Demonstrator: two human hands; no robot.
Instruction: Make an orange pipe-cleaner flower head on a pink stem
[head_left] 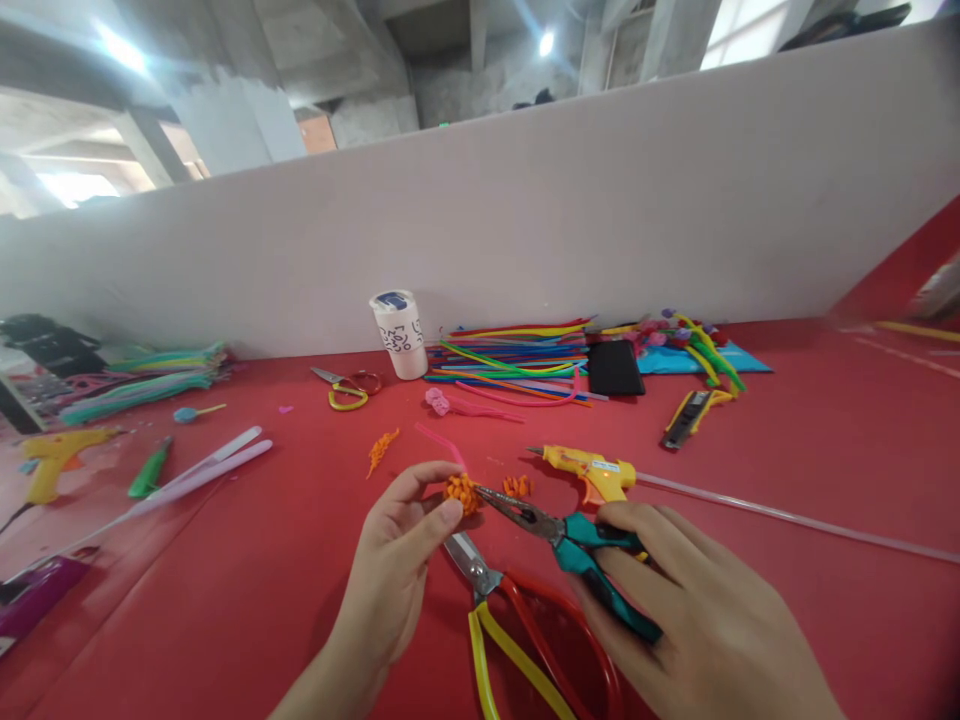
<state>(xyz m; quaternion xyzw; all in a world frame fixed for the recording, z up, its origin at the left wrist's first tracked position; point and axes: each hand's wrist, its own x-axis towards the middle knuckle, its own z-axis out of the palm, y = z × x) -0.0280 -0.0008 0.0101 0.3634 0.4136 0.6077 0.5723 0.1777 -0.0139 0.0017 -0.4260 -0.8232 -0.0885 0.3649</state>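
Note:
Between its thumb and fingers, my left hand (397,555) pinches a small orange flower-like piece (460,492). A pink stem (441,442) reaches up and left from behind that piece. My right hand (690,600) is wrapped round the teal handles of the needle-nose pliers (574,545). The tips of the pliers are at the right side of the orange piece; whether they grip part of it is too small to tell. Just right of the tips lies a second orange bit (517,486). A curled orange strip (382,452) rests farther left.
Red- and yellow-handled cutters (480,575) lie below my hands. A yellow glue gun (592,470) with a long clear stick is at the right. Behind stand a white tumbler (401,335), scissors (345,388), colored stems (517,355) and a black pad (615,367). Another glue gun (56,460) sits left.

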